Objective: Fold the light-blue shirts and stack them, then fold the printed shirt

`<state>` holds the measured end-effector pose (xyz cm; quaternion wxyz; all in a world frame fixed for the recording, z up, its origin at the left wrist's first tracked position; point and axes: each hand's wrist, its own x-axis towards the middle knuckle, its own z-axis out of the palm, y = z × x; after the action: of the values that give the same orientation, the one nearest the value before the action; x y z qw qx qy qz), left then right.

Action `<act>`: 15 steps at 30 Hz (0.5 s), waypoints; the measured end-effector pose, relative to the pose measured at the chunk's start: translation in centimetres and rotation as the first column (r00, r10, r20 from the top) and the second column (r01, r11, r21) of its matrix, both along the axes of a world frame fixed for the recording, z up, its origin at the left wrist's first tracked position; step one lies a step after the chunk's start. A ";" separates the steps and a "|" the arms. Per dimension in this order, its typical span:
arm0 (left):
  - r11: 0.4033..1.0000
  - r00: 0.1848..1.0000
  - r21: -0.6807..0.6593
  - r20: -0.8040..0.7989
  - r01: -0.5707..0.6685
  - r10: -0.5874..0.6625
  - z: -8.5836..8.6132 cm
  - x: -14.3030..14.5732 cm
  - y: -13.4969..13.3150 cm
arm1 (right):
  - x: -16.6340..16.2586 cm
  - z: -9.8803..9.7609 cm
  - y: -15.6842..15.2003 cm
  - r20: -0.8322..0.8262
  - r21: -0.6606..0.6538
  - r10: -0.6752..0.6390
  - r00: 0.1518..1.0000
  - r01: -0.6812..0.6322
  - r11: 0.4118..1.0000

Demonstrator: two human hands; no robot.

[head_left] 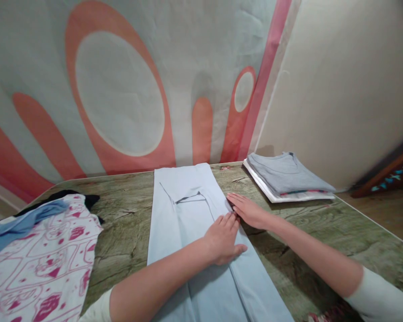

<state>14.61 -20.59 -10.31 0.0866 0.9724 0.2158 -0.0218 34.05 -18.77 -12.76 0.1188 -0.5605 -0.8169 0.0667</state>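
Observation:
A light blue garment (pixel 168 228), folded into a long strip, lies on the table in front of me. Its collar-like opening (pixel 190 197) shows near the far end, and a lengthwise fold runs down its right part. My left hand (pixel 224 239) rests flat on the cloth by the right edge, fingers stretched and thumb out to the side. Just beyond it my right hand (pixel 248 210) lies along that same edge, fingers extended toward the left and touching the cloth. The fingertips of the two hands almost meet.
A stack of folded clothes, grey shirt (pixel 275 167) on top, sits at the back right. On the left lie a white garment with pink print (pixel 53 259), a blue cloth (pixel 23 228) and something black. The wood-patterned tabletop (pixel 124 223) ends at a wall (pixel 174 67).

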 end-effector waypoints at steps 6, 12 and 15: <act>1.000 1.000 -0.015 -0.012 0.003 -0.003 1.0 0.1 -0.2 | -3.3 -0.2 7.4 0.053 -0.017 0.011 0.999 -0.010 1.000; 0.983 0.982 -0.036 0.070 0.179 -0.177 1.3 -0.1 -2.9 | -3.9 -0.8 7.9 0.093 0.043 0.006 0.996 -0.010 0.999; 0.958 0.952 -0.019 0.115 0.287 -0.283 0.9 0.2 -5.0 | -3.8 -0.7 7.5 0.102 0.037 0.007 0.995 -0.011 0.999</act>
<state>14.78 -25.62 -9.42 0.1117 0.9913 0.0676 0.0162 30.22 -11.24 -13.41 0.0873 -0.5572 -0.8255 0.0233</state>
